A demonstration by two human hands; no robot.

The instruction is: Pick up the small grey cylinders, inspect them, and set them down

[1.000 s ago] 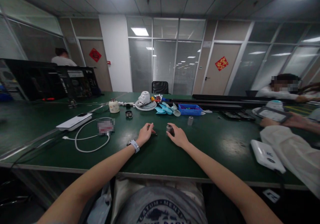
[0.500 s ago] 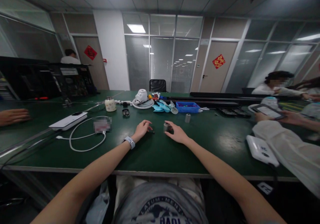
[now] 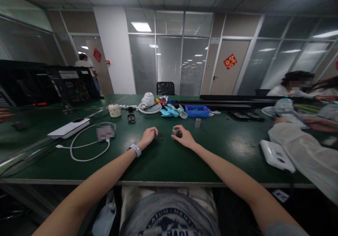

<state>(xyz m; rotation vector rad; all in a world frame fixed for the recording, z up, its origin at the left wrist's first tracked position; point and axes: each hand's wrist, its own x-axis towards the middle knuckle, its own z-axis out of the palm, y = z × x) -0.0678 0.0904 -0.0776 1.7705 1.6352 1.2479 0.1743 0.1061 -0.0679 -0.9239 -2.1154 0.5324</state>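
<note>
Both my forearms reach across the green table. My right hand curls round a small grey metal cylinder that stands on the tabletop, thumb and fingers touching its sides. My left hand, a watch on its wrist, rests on the table as a loose fist with the fingers curled under. A tiny dark part lies on the table between the two hands, just right of my left hand and apart from it.
Further back lie a white fan housing, light blue fan blades, a blue tray, a small jar, a black ring and a grey cap. A white power strip and cable lie left. Co-workers sit right and left.
My left hand has drawn back slightly and closed into a loose fist, leaving the tiny dark part on the table. My right hand stays on the cylinder. The camera has tilted a little.
</note>
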